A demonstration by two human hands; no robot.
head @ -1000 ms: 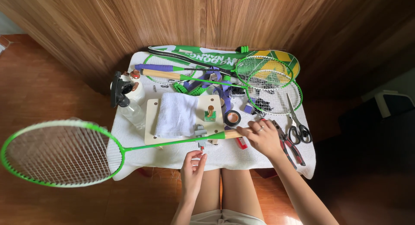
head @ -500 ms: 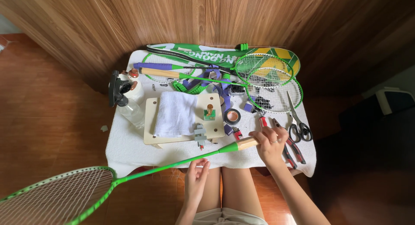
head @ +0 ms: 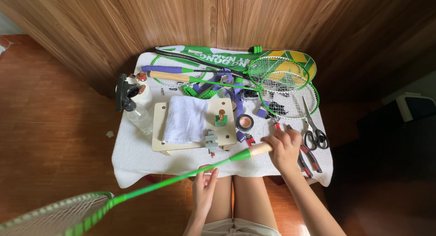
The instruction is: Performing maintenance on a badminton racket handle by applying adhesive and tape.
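Note:
My right hand (head: 284, 147) grips the bare wooden handle of a green badminton racket (head: 177, 178). Its shaft slants down to the left, and the strung head (head: 54, 217) hangs low over the floor at the bottom left corner. My left hand (head: 204, 186) pinches the green shaft near the table's front edge, above my knees. A wooden board (head: 159, 127) with a folded white towel (head: 185, 120) and a small grey clamp (head: 211, 142) lies just beyond the handle.
The small table (head: 136, 156) wears a white cloth. On it lie two more green rackets (head: 277, 75), a green racket cover (head: 213, 54), purple grip tape (head: 227, 84), a tape roll (head: 245, 122), scissors (head: 313, 127), red-handled pliers (head: 311, 156) and a spray bottle (head: 136, 111). Wood panelling stands behind.
The racket has swung: its head dropped from level at the left down to the bottom left corner. My right hand slid right along the table's front with the handle.

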